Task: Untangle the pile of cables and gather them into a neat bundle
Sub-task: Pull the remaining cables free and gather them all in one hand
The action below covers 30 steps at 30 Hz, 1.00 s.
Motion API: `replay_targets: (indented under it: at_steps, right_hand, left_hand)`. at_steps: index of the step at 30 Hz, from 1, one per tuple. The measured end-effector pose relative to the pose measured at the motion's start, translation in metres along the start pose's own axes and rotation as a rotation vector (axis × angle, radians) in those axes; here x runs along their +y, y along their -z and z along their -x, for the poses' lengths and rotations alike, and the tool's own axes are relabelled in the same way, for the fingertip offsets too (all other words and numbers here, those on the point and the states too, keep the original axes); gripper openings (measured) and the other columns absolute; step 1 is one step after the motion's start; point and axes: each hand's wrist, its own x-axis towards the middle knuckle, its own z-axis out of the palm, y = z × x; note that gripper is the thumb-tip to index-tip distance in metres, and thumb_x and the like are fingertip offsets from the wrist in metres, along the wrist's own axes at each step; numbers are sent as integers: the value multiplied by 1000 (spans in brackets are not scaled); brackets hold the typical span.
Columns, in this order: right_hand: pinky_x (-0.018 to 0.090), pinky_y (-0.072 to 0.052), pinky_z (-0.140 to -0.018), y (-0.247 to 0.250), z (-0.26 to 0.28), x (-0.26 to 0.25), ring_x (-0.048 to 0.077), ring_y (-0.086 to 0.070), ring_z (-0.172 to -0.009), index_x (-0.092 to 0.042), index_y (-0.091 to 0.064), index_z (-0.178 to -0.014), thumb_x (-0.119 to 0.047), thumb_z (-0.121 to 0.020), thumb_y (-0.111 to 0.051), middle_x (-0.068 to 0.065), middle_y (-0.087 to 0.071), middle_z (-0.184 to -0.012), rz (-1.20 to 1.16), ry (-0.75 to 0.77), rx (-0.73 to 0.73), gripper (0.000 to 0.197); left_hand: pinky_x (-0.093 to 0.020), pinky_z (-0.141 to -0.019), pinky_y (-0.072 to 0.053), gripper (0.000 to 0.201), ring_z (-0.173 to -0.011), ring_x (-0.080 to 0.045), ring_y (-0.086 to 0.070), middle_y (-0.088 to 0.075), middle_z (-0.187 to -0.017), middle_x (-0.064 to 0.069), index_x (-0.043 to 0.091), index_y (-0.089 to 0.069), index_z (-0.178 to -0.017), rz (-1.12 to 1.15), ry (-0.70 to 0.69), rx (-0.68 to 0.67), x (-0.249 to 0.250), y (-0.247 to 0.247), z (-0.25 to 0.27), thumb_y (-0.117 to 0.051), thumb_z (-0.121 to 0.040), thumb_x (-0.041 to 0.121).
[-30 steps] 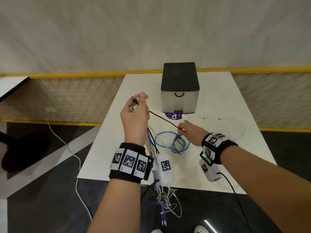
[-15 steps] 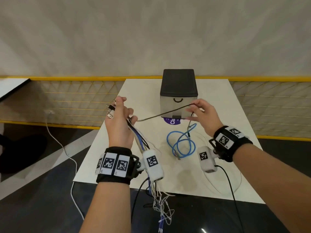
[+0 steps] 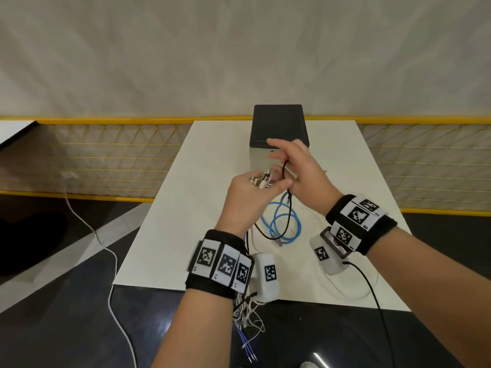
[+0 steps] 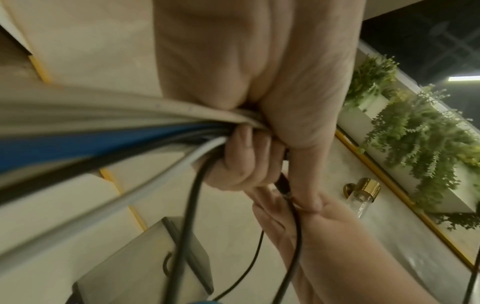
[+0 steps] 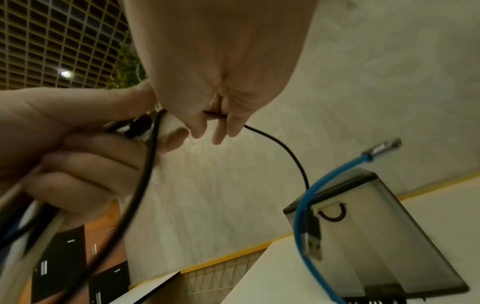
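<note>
Cables (image 4: 109,142), white, blue and black, are bunched in the left hand's (image 3: 249,197) tight grip above the tabletop (image 3: 186,208), while the right hand (image 3: 300,176), touching it, pinches a thin black cable (image 5: 280,144), and a blue cable (image 3: 281,224) lies coiled below.

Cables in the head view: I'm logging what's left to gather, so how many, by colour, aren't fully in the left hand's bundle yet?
Blue cable coiled on the white table: 1
Thin white cable lying on the table: 1
Thin black cable pinched by the right hand, one end in the left hand's cable bundle: 1
Total: 3
</note>
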Motion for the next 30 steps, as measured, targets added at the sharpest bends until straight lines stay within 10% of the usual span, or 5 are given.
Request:
replay_targets:
  at_steps: [6,11,20,26,30]
  right_hand:
    - [12,-41,-91,-5,8,20,15,-51,-99,-7,-57,-123,7,-92,-48,9,-47,-107,257,7,-35,35]
    - [27,-44,-93,-4,21,62,21,-54,-95,-7,-67,-113,-6,-97,-49,8,-52,-102,375,-228,-72,25]
    - [18,-47,-93,15,25,48,13,-58,-98,-15,-64,-122,3,-94,-48,0,-59,-102,183,-128,185,37]
    - [14,-51,-50,-18,79,24,-3,-67,-69,-10,-61,-119,-9,-97,-52,5,-69,-106,-75,-520,-397,25]
    - [26,-58,-76,-45,119,25,6,-65,-91,-15,-46,-139,-22,-93,-59,-9,-52,-130,87,-596,-867,48]
  left_hand:
    - [-18,-63,-43,19,-64,-5,-52,-69,-76,-9,7,-72,-83,47,-79,121,-2,6,2,-73,-86,26]
    - [-7,-48,-36,9,-47,3,-48,-58,-50,18,12,-72,-81,73,-72,157,-6,19,4,-74,-86,19]
    - [-10,-48,-35,11,-46,1,-46,-56,-51,20,13,-73,-80,41,-37,192,-21,31,16,-75,-85,22]
    - [-18,-56,-37,16,-56,-3,-45,-58,-70,19,22,-73,-94,103,-79,204,-24,41,25,-79,-81,26]
    - [-13,-56,-37,17,-56,1,-46,-57,-66,23,19,-72,-96,77,-127,149,-26,46,32,-79,-81,17]
